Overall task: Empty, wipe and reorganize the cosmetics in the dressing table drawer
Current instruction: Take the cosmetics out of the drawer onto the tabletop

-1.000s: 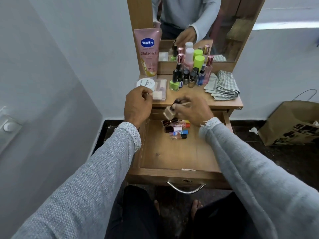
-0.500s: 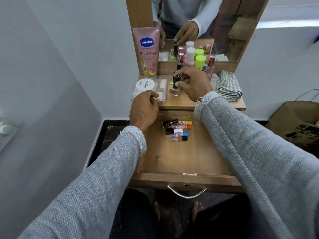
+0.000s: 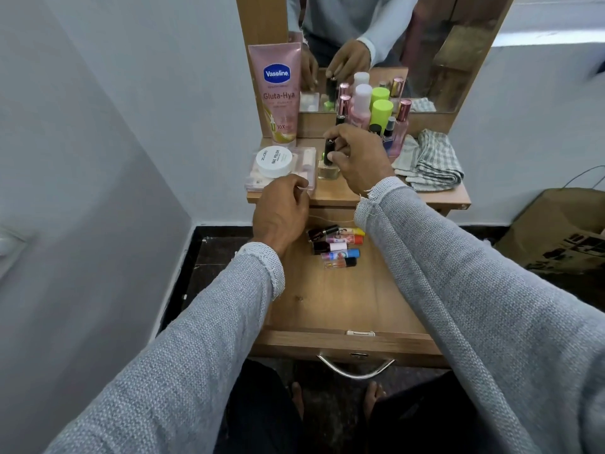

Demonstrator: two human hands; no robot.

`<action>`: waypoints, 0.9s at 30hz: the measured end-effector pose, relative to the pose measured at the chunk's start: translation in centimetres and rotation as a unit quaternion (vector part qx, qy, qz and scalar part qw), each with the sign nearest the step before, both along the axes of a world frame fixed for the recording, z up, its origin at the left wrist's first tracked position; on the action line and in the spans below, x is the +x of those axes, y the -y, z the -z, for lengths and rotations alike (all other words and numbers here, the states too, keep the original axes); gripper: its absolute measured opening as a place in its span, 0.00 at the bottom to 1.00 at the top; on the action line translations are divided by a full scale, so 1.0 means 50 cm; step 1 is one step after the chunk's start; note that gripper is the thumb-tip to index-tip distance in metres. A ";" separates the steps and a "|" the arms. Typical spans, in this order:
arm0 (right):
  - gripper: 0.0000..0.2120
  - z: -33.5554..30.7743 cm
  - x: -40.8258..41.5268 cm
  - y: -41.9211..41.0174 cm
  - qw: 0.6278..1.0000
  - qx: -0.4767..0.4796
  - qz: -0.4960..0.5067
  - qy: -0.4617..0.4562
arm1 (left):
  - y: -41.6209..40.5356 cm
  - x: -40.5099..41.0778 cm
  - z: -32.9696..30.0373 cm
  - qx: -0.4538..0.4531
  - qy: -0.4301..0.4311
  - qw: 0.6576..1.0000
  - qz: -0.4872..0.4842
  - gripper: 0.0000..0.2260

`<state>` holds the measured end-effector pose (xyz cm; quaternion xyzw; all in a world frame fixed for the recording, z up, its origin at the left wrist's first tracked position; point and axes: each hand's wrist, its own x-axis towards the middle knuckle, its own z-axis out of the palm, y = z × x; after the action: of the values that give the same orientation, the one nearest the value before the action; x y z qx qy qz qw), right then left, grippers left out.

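The wooden drawer (image 3: 343,306) is pulled open below the dressing table top (image 3: 435,196). Several small lip balm tubes and nail polish bottles (image 3: 337,245) lie in a cluster at the drawer's back. My right hand (image 3: 357,158) grips the black cap of a clear nail polish bottle (image 3: 328,167) standing on the table top. My left hand (image 3: 281,213) rests curled at the table's front edge, touching a clear plastic case (image 3: 312,173) that has a white jar (image 3: 273,162) on it. Whether its fingers pinch the case is unclear.
A pink Vaseline tube (image 3: 278,93) leans against the mirror frame. Several bottles (image 3: 379,116) crowd the back of the table top under the mirror. A folded checked cloth (image 3: 429,160) lies on the right. A brown paper bag (image 3: 563,231) sits on the floor at right.
My right hand lifted the clear nail polish bottle from above the drawer and set it upright on the table top. My left hand stayed at the table's front edge.
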<state>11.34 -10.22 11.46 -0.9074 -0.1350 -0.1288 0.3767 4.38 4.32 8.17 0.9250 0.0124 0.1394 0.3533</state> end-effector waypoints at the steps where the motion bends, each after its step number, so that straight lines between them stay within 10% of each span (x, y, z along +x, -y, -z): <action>1: 0.15 0.001 -0.001 -0.001 1.000 -0.002 0.000 0.000 | 0.000 -0.001 0.003 -0.004 0.000 1.000 0.000 0.10; 27: 0.10 0.079 -0.031 -0.001 0.990 0.078 0.116 -0.035 | 0.020 -0.044 0.107 0.042 -0.087 0.995 0.025 0.10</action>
<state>9.77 -10.17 7.50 -0.8889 -0.0050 -0.1503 0.4328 2.19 3.33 2.83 0.9478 0.0138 0.0493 0.3147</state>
